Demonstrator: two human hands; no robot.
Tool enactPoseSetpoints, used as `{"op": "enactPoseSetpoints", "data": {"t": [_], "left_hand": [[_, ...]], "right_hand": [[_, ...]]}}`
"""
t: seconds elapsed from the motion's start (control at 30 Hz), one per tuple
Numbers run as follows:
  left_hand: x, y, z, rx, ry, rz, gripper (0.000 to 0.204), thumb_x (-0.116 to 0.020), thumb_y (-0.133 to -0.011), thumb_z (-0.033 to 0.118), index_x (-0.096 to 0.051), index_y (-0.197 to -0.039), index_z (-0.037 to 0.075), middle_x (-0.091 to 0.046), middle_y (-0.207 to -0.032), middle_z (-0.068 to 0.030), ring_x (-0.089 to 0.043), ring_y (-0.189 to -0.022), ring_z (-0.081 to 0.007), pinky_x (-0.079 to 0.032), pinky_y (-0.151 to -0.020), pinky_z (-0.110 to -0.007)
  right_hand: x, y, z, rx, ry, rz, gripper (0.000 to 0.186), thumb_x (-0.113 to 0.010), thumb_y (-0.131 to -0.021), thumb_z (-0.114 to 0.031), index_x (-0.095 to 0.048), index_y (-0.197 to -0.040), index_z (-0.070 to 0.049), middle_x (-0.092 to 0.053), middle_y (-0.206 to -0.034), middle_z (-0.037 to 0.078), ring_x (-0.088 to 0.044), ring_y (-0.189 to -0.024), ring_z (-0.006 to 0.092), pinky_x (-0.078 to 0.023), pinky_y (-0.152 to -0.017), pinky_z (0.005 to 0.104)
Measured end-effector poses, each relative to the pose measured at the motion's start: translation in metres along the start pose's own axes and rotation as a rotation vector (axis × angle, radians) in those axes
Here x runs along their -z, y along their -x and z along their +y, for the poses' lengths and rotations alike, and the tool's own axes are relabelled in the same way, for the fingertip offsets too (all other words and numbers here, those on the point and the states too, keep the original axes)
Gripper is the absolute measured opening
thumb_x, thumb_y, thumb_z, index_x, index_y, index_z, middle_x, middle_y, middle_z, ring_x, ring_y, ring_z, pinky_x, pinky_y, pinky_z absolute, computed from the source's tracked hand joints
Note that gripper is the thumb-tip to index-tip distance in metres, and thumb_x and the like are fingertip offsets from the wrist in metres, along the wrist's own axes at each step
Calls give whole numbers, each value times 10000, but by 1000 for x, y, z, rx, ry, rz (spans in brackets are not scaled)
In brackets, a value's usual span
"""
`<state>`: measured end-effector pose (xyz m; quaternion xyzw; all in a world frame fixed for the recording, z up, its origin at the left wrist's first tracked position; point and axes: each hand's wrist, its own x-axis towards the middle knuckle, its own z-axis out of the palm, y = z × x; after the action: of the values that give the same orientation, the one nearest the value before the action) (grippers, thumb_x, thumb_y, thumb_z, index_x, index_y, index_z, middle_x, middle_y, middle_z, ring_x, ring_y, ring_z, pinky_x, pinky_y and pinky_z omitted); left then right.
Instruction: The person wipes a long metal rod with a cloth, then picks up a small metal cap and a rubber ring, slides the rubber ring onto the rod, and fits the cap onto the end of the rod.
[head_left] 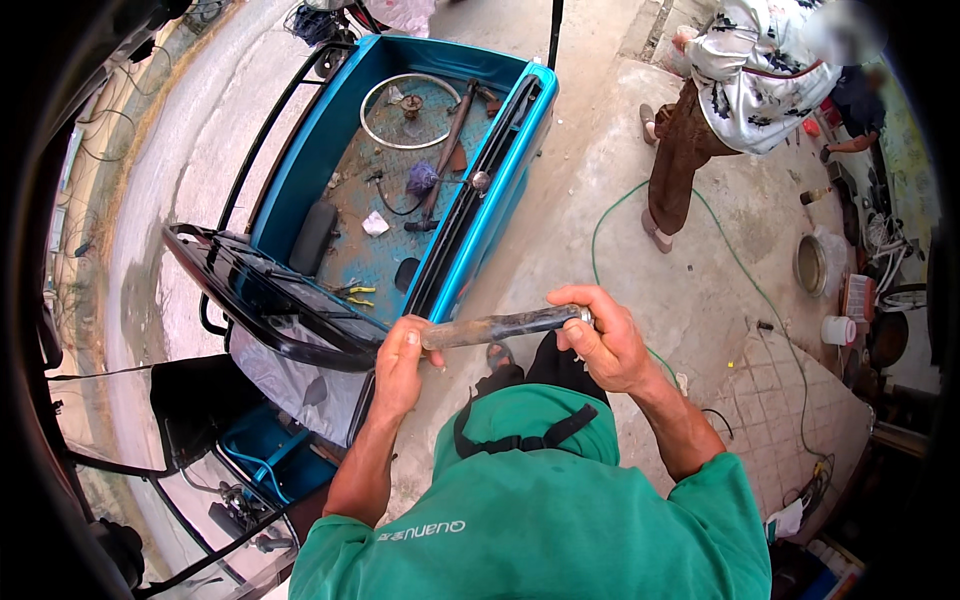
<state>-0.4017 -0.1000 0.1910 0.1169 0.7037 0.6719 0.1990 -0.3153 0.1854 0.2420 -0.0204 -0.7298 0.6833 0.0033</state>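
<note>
I hold a cylindrical metal tube (490, 329) roughly level in front of my body. Its left part looks grey-brown and worn, the rest is black, and a shiny metal piece shows at the right end. My left hand (401, 362) is closed round the left end. My right hand (610, 340) grips the other end with thumb and fingers. Beyond my left hand is the blue cargo bed (543, 90) of a vehicle. In it lie a thin metal ring (364, 120), yellow-handled pliers (358, 290) and a dark rod (450, 150).
A black-framed seat or backrest (270, 300) leans at the bed's near end. A green hose (745, 262) winds over the concrete floor on the right. Another person (765, 75) stands at the upper right. A metal basin (810, 265) and white bucket (838, 330) stand by the right wall.
</note>
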Motion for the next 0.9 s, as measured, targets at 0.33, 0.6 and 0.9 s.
{"op": "enactPoseSetpoints", "data": {"t": [0.33, 0.6, 0.9], "left_hand": [[-6, 5, -4, -248, 62, -27, 363, -444, -1027, 353, -492, -958, 1, -563, -914, -121, -567, -747, -150, -460, -734, -316], [-21, 4, 0, 421, 577, 78, 424, -397, -1019, 381, -538, -819, 35, -508, -560, -85, -409, -385, -177, -334, -378, -306], [-21, 6, 1, -226, -11, 43, 435, -406, -1028, 377, -576, -953, -16, -588, -826, -86, -587, -685, -142, -465, -661, -292]], "right_hand": [[-17, -5, 4, -163, -457, 241, 345, -520, -1017, -294, -584, -1223, -25, -565, -746, -14, -505, -681, 45, -398, -609, 199], [-16, -1, -1, 51, -85, 158, 370, -521, -1014, -330, -581, -1194, -12, -553, -688, -12, -494, -616, 47, -396, -548, 211], [-13, 2, 10, -182, -462, 277, 316, -476, -1033, -304, -600, -1126, -29, -529, -675, -21, -480, -606, 50, -374, -538, 205]]}}
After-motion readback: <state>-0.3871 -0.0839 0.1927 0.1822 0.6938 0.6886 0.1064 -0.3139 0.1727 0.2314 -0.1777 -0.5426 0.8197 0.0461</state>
